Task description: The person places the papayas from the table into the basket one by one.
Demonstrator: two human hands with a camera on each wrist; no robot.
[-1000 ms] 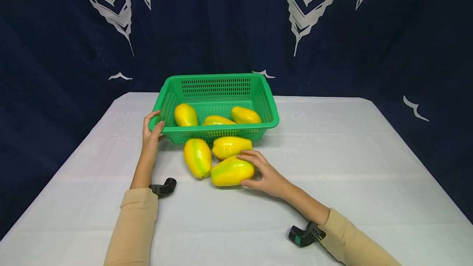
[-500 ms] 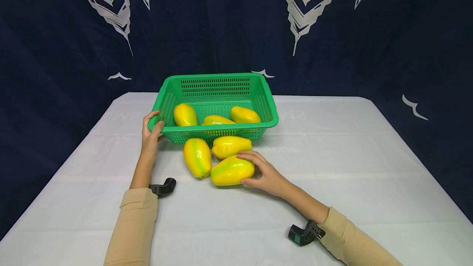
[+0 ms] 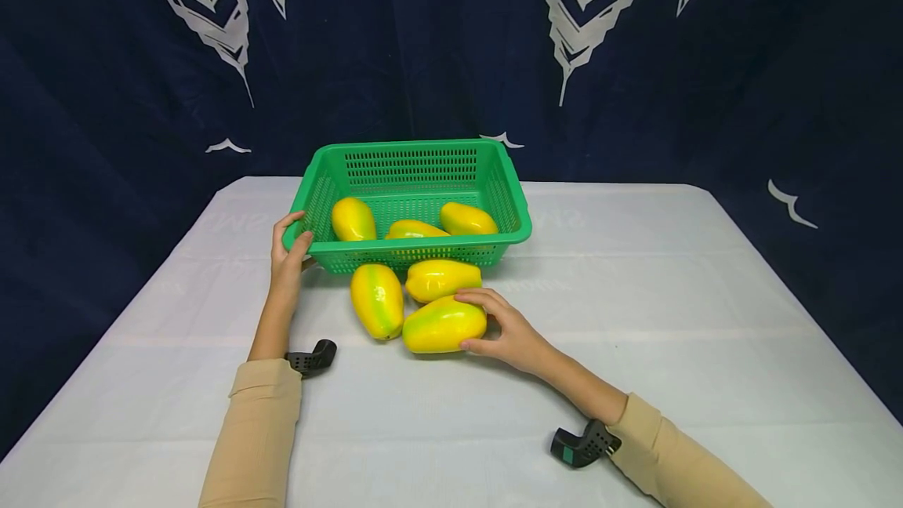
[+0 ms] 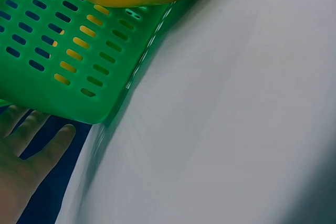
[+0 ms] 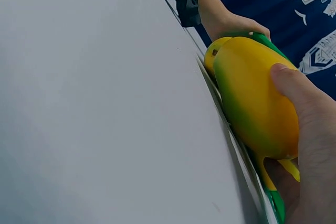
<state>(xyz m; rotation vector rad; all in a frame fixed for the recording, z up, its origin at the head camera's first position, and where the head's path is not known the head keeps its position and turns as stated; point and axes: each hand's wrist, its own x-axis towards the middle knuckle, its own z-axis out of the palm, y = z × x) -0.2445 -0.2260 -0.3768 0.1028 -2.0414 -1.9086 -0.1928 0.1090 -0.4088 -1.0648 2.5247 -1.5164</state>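
Note:
My left hand [image 3: 287,257] grips the front left corner of a green plastic basket [image 3: 331,246], thumb over the rim. In the left wrist view, part of that hand [image 4: 31,153] shows below the slotted wall [image 4: 52,98]. My right hand [image 3: 509,335] holds the right end of a yellow papaya [image 3: 440,326] with a greenish streak, which lies on the table. The right wrist view shows the thumb [image 5: 294,85] against that papaya's side; the fingers behind it are mostly hidden. A second papaya [image 3: 377,302] lies to its left, and a third [image 3: 439,281] behind it, close to the basket.
Inside the basket are three more papayas, one at left [image 3: 354,219], one in the middle [image 3: 416,230] and one at right [image 3: 469,219]. A white cloth covers the table [image 3: 670,296]. Behind it hangs a dark blue curtain [image 3: 423,45] with white prints.
The papaya under my right hand has turned or shifted very slightly. My left hand and the basket stay where they were.

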